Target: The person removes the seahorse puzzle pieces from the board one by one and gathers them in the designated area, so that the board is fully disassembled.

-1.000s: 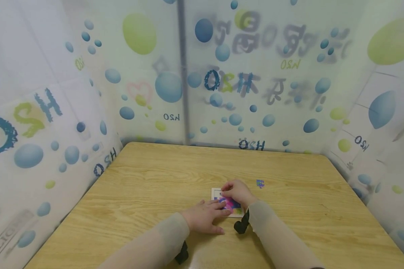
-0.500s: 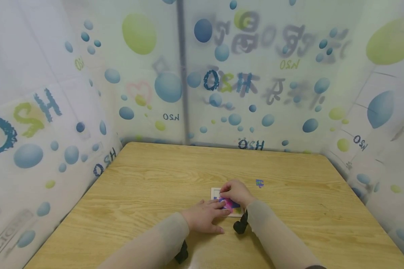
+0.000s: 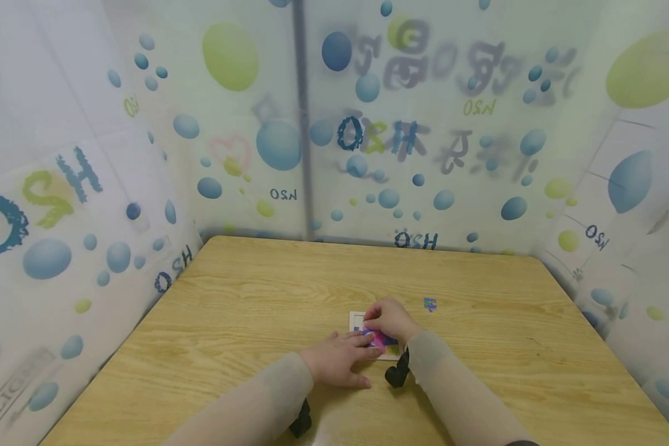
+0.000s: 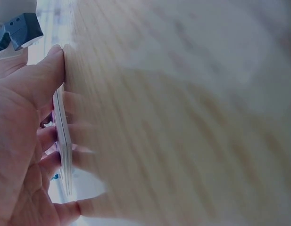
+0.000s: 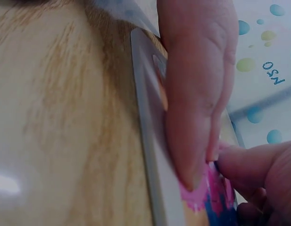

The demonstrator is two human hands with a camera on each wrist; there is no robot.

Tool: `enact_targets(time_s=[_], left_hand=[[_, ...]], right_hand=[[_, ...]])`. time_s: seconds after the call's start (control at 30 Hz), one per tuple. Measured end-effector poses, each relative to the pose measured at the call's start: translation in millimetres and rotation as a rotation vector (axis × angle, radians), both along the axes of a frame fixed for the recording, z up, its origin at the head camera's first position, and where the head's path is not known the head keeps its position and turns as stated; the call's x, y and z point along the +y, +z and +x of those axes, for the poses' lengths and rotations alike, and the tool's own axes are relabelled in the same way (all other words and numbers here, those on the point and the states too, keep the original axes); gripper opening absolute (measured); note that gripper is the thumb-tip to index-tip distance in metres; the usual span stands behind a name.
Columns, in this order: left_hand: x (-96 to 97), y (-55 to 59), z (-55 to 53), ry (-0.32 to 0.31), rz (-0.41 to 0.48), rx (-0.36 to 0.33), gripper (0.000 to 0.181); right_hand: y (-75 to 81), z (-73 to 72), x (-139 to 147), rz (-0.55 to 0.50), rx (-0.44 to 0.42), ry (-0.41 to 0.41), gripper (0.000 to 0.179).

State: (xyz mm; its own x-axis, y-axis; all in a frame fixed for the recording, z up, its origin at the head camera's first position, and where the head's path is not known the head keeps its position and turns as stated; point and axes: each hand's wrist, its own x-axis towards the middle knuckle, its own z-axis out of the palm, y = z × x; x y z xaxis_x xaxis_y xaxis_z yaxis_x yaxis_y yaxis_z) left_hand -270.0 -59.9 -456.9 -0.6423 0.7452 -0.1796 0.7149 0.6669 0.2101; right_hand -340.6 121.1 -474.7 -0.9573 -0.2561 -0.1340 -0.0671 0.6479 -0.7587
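Observation:
A small jigsaw puzzle in a white frame board (image 3: 353, 317) lies on the wooden table, its picture pink, blue and purple. My left hand (image 3: 339, 359) rests on its left part, the fingers stretched out and spread across the picture. In the left wrist view the board's edge (image 4: 63, 141) passes beside those fingers. At the upper part of the board, my right hand (image 3: 393, 319) pinches thumb and fingers together, on what seems a jigsaw piece mostly hidden by the fingertips. The right wrist view shows the right thumb (image 5: 246, 162) close over the pink part.
One loose purple-blue jigsaw piece (image 3: 430, 304) lies on the table (image 3: 290, 279), beyond and to the right of the right hand. White curtains (image 3: 451, 111) with blue and green dots stand behind and on both sides of the table. Each wrist carries a black camera mount (image 3: 397, 375).
The right hand has shifted very slightly leftward over the board, still pinching. The left hand and the loose jigsaw piece stay in place.

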Motion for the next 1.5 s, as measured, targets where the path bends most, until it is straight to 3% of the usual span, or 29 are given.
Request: enact_targets(time_s=[0.53,0.8,1.5], left_hand=[[0.5,2.2,1.1,0.001,-0.002,0.002,0.064],[0.3,2.5,1.7,-0.003,-0.003,0.007,0.064],[0.6,0.9,1.4,-0.001,-0.007,0.022,0.065]], right_hand=[[-1.6,-0.1,0.9,-0.025,0.005,-0.004,0.004],[-1.5,0.8,3.3,-0.083,-0.024,-0.028,0.012],[-1.8,-0.6,4.8,-0.106,-0.035,-0.077,0.009]])
